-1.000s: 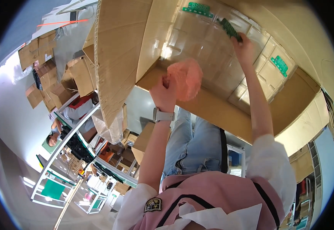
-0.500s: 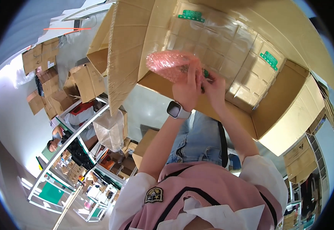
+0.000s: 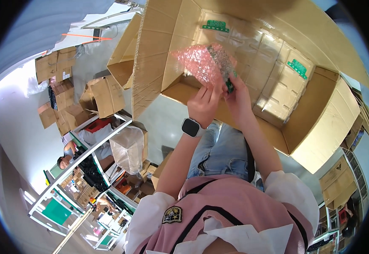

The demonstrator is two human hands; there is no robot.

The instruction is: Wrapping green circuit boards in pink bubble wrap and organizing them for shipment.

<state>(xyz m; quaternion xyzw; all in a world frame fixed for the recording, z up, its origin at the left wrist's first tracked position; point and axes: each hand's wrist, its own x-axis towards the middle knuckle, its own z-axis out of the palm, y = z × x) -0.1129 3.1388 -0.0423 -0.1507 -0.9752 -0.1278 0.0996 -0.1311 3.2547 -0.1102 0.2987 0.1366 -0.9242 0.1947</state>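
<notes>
My left hand point(image 3: 203, 104) is closed on the lower edge of a pink bubble-wrap bag point(image 3: 195, 64). Right beside it, my right hand point(image 3: 238, 96) pinches a green circuit board point(image 3: 230, 86) at the bag's right edge. A darker, greenish strip shows along that side of the wrap; whether the board lies inside or behind it I cannot tell. Both hands are over the near side of a large open cardboard box point(image 3: 316, 114). Inside the box lies a clear plastic tray point(image 3: 273, 80) with compartments, holding green boards point(image 3: 215, 26) at the back and another green board point(image 3: 297, 69) at the right.
The box's tall left flap point(image 3: 152, 55) stands up beside my left hand. More cartons point(image 3: 104, 95) are stacked at the left. A plastic-covered carton point(image 3: 127, 146) stands near a white-framed bench, where another person point(image 3: 66, 158) is. Another carton point(image 3: 338, 180) is at the right.
The pink bag has turned from lying sideways to leaning up and away, its top now further right. My left hand has dropped lower on it. The green board shows more at my right fingers.
</notes>
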